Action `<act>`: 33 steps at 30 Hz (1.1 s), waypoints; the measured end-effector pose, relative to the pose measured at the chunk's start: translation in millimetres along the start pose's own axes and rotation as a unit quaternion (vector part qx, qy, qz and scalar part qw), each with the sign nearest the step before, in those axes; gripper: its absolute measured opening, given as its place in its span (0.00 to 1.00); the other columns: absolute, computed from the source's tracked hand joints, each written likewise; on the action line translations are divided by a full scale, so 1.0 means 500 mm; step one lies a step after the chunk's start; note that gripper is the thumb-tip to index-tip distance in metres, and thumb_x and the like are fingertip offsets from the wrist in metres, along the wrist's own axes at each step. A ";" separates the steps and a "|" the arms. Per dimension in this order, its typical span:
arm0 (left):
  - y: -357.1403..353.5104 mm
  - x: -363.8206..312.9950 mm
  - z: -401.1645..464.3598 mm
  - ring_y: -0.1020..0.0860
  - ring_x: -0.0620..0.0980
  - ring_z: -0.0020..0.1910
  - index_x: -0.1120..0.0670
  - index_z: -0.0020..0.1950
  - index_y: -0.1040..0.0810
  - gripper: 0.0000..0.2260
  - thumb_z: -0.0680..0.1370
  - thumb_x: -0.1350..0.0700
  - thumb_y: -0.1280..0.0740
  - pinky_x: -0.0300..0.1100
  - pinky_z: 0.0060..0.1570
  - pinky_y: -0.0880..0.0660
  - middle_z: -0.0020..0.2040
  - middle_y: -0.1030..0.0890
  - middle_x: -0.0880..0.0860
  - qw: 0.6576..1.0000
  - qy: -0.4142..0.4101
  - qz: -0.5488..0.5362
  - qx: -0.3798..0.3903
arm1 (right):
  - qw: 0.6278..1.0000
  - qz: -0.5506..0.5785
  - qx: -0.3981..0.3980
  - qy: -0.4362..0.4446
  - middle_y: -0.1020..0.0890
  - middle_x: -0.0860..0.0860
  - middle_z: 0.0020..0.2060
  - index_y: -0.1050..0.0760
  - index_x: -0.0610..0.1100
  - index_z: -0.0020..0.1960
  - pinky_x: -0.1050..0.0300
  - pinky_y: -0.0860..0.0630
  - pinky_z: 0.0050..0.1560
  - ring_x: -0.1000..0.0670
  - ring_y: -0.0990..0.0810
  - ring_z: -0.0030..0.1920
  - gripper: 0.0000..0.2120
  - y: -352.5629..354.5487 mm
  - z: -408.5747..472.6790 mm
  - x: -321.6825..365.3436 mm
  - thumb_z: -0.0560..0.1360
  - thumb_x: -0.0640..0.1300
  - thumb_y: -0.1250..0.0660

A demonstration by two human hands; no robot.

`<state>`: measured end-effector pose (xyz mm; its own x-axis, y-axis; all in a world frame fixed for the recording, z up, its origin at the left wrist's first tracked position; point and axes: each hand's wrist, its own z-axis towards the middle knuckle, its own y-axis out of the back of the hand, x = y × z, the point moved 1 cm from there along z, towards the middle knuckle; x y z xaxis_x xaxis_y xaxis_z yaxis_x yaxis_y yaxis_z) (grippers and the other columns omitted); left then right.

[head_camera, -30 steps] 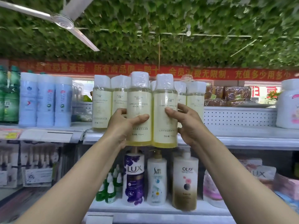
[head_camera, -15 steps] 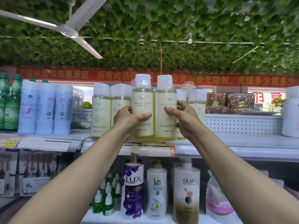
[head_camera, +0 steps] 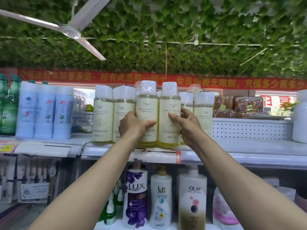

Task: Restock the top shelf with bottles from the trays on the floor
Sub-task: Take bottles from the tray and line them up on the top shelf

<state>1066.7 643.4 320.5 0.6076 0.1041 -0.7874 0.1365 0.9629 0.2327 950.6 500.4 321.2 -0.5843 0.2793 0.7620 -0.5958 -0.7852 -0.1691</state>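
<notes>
Both yellow bottles have come down onto the top shelf (head_camera: pixel 249 147) since one second ago, when their bases hung below its front edge; now the bases stand at that edge, just above the price strip (head_camera: pixel 159 156). At the left of the pair, the left hand (head_camera: pixel 132 125) grips the left bottle (head_camera: pixel 147 113), with its thumb lying across the label and the other fingers hidden behind; the right hand (head_camera: pixel 186 123) grips the right bottle (head_camera: pixel 169 113), thumb on the label front and fingers curled around the far side. These two bottles stand upright and touch each other; they are in front of the row of same bottles (head_camera: pixel 103 115), which stands farther back on the shelf; I cannot tell if the pair touches that row. To the right of the pair, past one more same bottle, the shelf surface is bare until the white container (head_camera: pixel 299 117) at the picture edge; a perforated back panel (head_camera: pixel 249 128) closes this space behind. To the left of the row stand pale blue bottles (head_camera: pixel 44 112), well apart from the pair. Under the shelf edge stand the LUX bottle (head_camera: pixel 136 196) and the OLAY bottle (head_camera: pixel 192 200).
</notes>
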 end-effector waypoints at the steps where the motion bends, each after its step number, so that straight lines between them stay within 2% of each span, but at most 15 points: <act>1: -0.003 0.001 -0.003 0.20 0.54 0.56 0.51 0.61 0.25 0.30 0.65 0.39 0.20 0.47 0.55 0.23 0.58 0.17 0.50 1.000 -0.003 0.011 -0.009 | 1.000 -0.001 0.001 0.003 0.16 0.41 0.56 0.24 0.40 0.66 0.48 0.16 0.50 0.42 0.15 0.54 0.19 0.000 0.002 -0.003 0.75 0.37 0.27; 3: -0.007 0.005 -0.011 0.21 0.55 0.57 0.52 0.61 0.29 0.32 0.66 0.39 0.20 0.45 0.50 0.26 0.59 0.19 0.51 1.000 -0.004 0.018 -0.019 | 1.000 -0.006 0.002 0.005 0.16 0.41 0.57 0.24 0.39 0.66 0.43 0.18 0.55 0.41 0.16 0.56 0.19 -0.002 0.004 -0.010 0.76 0.38 0.28; 6: -0.011 0.009 -0.019 0.21 0.55 0.56 0.52 0.60 0.29 0.30 0.67 0.40 0.21 0.44 0.47 0.29 0.59 0.19 0.51 1.000 -0.011 0.013 -0.019 | 1.000 -0.016 0.005 0.006 0.16 0.43 0.57 0.25 0.40 0.66 0.44 0.17 0.55 0.43 0.15 0.56 0.19 -0.006 0.000 -0.019 0.77 0.41 0.28; 8: -0.009 0.013 -0.026 0.21 0.54 0.55 0.51 0.60 0.29 0.29 0.68 0.40 0.22 0.45 0.50 0.26 0.59 0.19 0.51 1.000 -0.016 0.009 -0.022 | 1.000 -0.022 0.005 0.002 0.15 0.43 0.56 0.25 0.40 0.65 0.45 0.17 0.54 0.43 0.15 0.55 0.19 -0.006 -0.002 -0.024 0.77 0.42 0.27; 11: -0.013 0.024 -0.029 0.21 0.56 0.57 0.52 0.61 0.28 0.30 0.68 0.39 0.22 0.50 0.57 0.24 0.60 0.18 0.52 0.999 -0.026 0.008 -0.026 | 0.999 -0.041 0.014 -0.011 0.16 0.43 0.56 0.26 0.40 0.66 0.46 0.17 0.53 0.44 0.15 0.55 0.19 -0.003 -0.005 -0.027 0.76 0.37 0.28; 14: -0.017 0.031 -0.029 0.22 0.56 0.59 0.52 0.65 0.27 0.33 0.67 0.38 0.22 0.52 0.59 0.24 0.61 0.19 0.53 0.999 -0.032 0.010 -0.027 | 0.998 -0.054 0.030 -0.021 0.17 0.43 0.59 0.28 0.43 0.69 0.48 0.17 0.53 0.44 0.16 0.56 0.25 0.004 -0.009 -0.028 0.74 0.33 0.29; 16: -0.013 0.033 -0.027 0.25 0.57 0.63 0.51 0.69 0.28 0.36 0.67 0.37 0.23 0.54 0.63 0.26 0.64 0.23 0.55 0.999 -0.026 0.031 -0.023 | 0.995 -0.078 0.049 -0.032 0.18 0.45 0.59 0.30 0.47 0.71 0.54 0.17 0.49 0.46 0.17 0.56 0.29 0.009 -0.016 -0.026 0.73 0.34 0.28; 19: -0.003 0.040 -0.034 0.31 0.60 0.68 0.46 0.77 0.37 0.42 0.68 0.39 0.23 0.53 0.68 0.31 0.67 0.31 0.57 0.996 -0.007 0.083 0.017 | 0.987 -0.126 0.088 -0.048 0.18 0.49 0.57 0.33 0.54 0.72 0.63 0.19 0.42 0.50 0.17 0.54 0.33 0.020 -0.027 -0.019 0.73 0.35 0.26; 21: -0.001 0.044 -0.042 0.32 0.60 0.68 0.44 0.80 0.43 0.46 0.69 0.41 0.22 0.53 0.68 0.32 0.67 0.33 0.57 0.995 -0.006 0.093 0.046 | 0.984 -0.138 0.099 -0.054 0.17 0.50 0.56 0.34 0.57 0.72 0.63 0.20 0.41 0.51 0.17 0.53 0.35 0.023 -0.030 -0.014 0.72 0.34 0.26; 23: -0.002 0.044 -0.046 0.31 0.60 0.67 0.44 0.81 0.45 0.47 0.69 0.44 0.22 0.53 0.67 0.32 0.66 0.32 0.57 0.995 -0.010 0.089 0.050 | 0.984 -0.146 0.088 -0.051 0.17 0.49 0.54 0.34 0.56 0.73 0.62 0.19 0.41 0.50 0.17 0.53 0.37 0.024 -0.029 -0.014 0.71 0.34 0.25; 28: -0.008 0.032 -0.047 0.27 0.59 0.62 0.45 0.79 0.39 0.44 0.68 0.45 0.21 0.51 0.62 0.28 0.63 0.29 0.57 0.996 -0.018 0.092 0.010 | 0.988 -0.149 0.036 -0.034 0.17 0.48 0.54 0.34 0.51 0.74 0.62 0.19 0.39 0.49 0.16 0.51 0.40 0.017 -0.025 -0.020 0.68 0.35 0.21; 33: -0.018 0.031 -0.050 0.25 0.60 0.60 0.43 0.78 0.40 0.43 0.69 0.46 0.20 0.51 0.59 0.27 0.61 0.27 0.57 0.995 -0.027 0.096 -0.022 | 0.990 -0.135 -0.017 -0.041 0.18 0.46 0.54 0.34 0.44 0.70 0.58 0.19 0.43 0.48 0.16 0.50 0.39 0.018 -0.024 -0.028 0.65 0.35 0.18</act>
<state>1055.3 642.7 292.0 0.6597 0.2758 -0.6991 -0.0209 0.9366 0.3497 946.9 495.7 301.5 -0.3551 0.4291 0.8305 -0.7435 -0.6681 0.0273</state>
